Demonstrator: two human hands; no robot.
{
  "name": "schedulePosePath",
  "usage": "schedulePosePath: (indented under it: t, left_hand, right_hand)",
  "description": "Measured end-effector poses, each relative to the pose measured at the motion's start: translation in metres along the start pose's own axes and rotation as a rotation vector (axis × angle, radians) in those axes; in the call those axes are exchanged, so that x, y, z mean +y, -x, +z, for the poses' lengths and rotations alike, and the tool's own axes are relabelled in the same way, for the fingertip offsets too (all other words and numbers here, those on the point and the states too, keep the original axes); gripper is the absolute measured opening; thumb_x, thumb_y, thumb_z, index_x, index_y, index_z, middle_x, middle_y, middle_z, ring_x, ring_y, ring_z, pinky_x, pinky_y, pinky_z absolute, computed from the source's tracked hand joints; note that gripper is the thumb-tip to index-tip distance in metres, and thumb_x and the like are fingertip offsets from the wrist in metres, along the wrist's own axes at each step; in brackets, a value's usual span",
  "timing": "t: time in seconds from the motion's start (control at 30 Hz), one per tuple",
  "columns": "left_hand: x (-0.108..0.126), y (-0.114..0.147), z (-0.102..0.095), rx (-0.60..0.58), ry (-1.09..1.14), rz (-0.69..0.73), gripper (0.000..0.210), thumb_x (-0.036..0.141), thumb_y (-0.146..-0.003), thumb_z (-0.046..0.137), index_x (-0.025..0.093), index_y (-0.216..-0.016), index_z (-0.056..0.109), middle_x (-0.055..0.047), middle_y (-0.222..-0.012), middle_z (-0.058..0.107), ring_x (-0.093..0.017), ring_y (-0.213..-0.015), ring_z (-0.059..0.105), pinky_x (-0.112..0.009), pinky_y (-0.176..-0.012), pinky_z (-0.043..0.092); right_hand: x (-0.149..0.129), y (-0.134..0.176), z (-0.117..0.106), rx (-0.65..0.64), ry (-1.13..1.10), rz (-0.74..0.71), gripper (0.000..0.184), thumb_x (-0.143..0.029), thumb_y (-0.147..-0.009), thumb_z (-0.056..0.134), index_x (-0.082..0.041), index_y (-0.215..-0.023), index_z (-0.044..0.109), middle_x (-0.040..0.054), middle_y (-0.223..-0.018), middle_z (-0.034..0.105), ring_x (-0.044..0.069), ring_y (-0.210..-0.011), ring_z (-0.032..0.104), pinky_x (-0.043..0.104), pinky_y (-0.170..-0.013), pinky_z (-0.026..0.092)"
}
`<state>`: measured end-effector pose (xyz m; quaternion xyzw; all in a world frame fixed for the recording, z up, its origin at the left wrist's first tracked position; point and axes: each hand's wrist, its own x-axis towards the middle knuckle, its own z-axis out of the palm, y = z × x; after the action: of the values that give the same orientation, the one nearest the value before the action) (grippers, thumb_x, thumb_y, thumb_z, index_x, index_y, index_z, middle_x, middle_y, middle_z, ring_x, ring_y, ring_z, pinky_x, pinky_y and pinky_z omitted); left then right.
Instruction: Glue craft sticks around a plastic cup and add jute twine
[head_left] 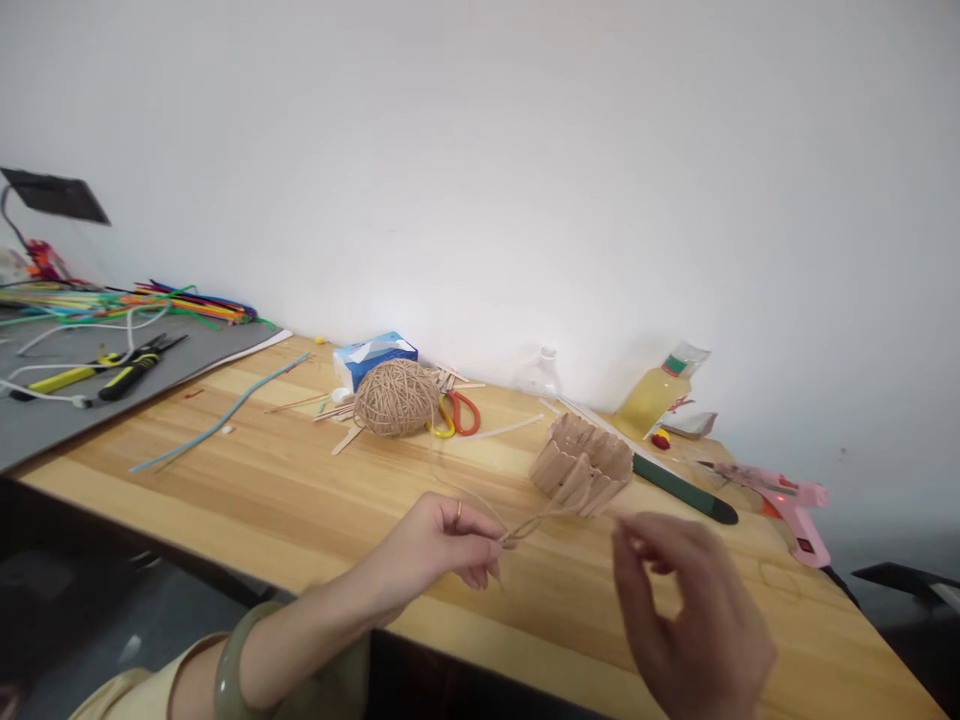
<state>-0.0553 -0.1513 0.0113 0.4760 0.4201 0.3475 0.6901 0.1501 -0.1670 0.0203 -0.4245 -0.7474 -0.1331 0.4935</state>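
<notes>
My left hand (454,540) pinches strands of brown twine (536,522) between thumb and fingertips, above the wooden table. From that pinch a loose strand runs back to a ball of twine (397,398), and other strands stretch right toward my right hand. My right hand (686,605) is blurred, its thumb and forefinger brought together near the ends of the strands; whether twine lies between them I cannot make out. Just behind the strands stands a small basket (581,465) of light wooden slats. Orange and yellow scissors (463,413) lie beside the ball.
A pink hot glue gun (795,505) with a red light sits at the right. Near it are a dark green stick (686,488) and a bottle of yellow liquid (652,395). Farther left are a blue pipe cleaner (225,420), black-yellow pliers (139,367) and a tissue pack (375,355).
</notes>
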Motion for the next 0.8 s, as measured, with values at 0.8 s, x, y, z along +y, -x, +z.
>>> schedulePosePath:
  t: [0.8]
  left_hand:
    - [-0.007, 0.004, 0.002, -0.048, -0.017, -0.005, 0.024, 0.035, -0.064, 0.069, 0.011, -0.063, 0.067, 0.002, -0.045, 0.052, -0.007, -0.044, 0.045, -0.02, -0.047, 0.036]
  right_hand:
    - [-0.008, 0.019, 0.011, -0.248, 0.145, -0.488, 0.028, -0.003, -0.084, 0.043, -0.012, -0.103, 0.062, 0.0116, -0.083, 0.067, 0.021, -0.076, 0.061, 0.032, -0.064, 0.048]
